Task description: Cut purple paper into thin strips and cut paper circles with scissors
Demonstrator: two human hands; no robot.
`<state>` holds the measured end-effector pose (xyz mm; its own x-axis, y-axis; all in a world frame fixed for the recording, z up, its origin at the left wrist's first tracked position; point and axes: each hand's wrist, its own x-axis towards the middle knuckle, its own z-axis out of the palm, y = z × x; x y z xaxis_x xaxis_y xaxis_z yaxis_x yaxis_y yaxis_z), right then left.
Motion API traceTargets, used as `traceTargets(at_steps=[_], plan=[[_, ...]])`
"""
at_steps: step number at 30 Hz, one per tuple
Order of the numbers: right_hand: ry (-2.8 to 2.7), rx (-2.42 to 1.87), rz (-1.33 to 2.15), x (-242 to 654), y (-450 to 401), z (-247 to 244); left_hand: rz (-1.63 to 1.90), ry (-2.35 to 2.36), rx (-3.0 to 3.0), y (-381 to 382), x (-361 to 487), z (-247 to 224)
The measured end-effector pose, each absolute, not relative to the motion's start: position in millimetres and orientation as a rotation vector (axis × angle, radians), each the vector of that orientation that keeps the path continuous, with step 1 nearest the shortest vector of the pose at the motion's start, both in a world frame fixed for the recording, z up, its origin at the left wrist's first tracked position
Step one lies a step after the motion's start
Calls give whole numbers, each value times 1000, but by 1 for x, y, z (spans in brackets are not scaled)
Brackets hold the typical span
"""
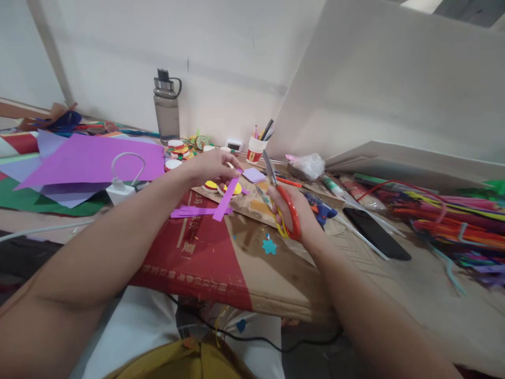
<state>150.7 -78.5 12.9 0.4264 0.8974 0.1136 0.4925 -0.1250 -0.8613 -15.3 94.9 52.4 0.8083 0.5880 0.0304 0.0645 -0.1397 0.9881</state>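
My left hand [216, 167] pinches the upper end of a purple paper strip [225, 202], which hangs down over the cardboard. Several more purple strips [189, 211] lie below it on the red printed part of the cardboard [197, 258]. In my right hand [290, 208] are red-handled scissors [292, 213], their long blade pointing up and away. A second tool with a yellow handle [282, 229] and short blades shows in the same hand, partly hidden by the fingers. A blue star-like paper cutout [269, 245] lies on the cardboard beneath my right hand.
Large purple sheets [98, 160] and a white charger [120, 190] are at left. A water bottle [167, 108] and pen cup [256, 149] stand at the back. To the right are a black phone [376, 233] and colourful pipe cleaners [453, 216].
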Motion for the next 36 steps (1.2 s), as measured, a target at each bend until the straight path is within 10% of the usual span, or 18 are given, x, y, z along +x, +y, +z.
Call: traceTargets(at_steps=[18, 36], plan=[[-1450, -2671, 82, 173, -69, 8, -115, 318, 2371, 99, -23, 53], [-1912, -2153, -281, 149, -42, 16, 789, 633, 2147, 78, -8, 49]])
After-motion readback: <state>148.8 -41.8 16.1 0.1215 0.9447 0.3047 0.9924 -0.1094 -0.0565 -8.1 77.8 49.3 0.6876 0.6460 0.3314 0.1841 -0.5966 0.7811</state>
